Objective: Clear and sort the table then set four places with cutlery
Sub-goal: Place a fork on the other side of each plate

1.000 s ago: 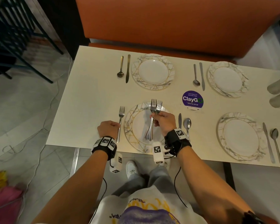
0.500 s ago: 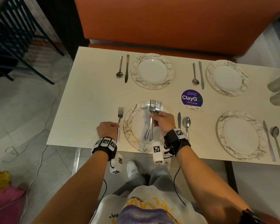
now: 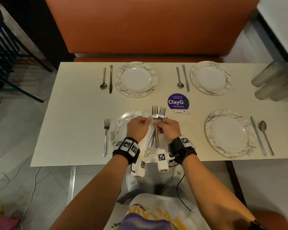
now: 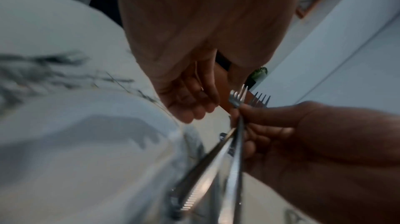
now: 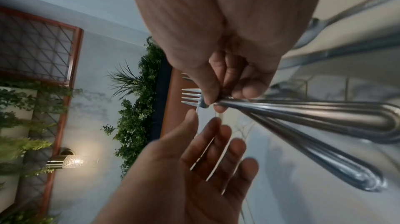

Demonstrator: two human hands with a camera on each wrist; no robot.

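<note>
My right hand (image 3: 159, 126) grips a bundle of forks (image 3: 157, 113) by their necks, tines pointing away, above the near-left plate (image 3: 121, 120). The left hand (image 3: 147, 121) hovers beside the fork heads with straight, spread fingers and holds nothing. In the right wrist view the forks (image 5: 303, 109) run out from my right fingers, and the left hand's (image 5: 205, 150) palm faces them. The left wrist view shows the fork tines (image 4: 238, 97) just beyond my left fingers (image 4: 190, 104). One fork (image 3: 106, 136) lies on the table left of that plate.
Three other plates (image 3: 135, 79) (image 3: 210, 78) (image 3: 229, 133) each have a knife and spoon beside them. A purple ClayGo sticker (image 3: 178, 102) sits mid-table. Stacked clear cups (image 3: 276, 82) lie at the right edge. An orange bench (image 3: 148, 27) stands behind the table, a black chair (image 3: 5, 47) to the left.
My left hand has let go of the fork lying left of the plate and moved right, up to the forks in the right hand. The right hand has barely moved.
</note>
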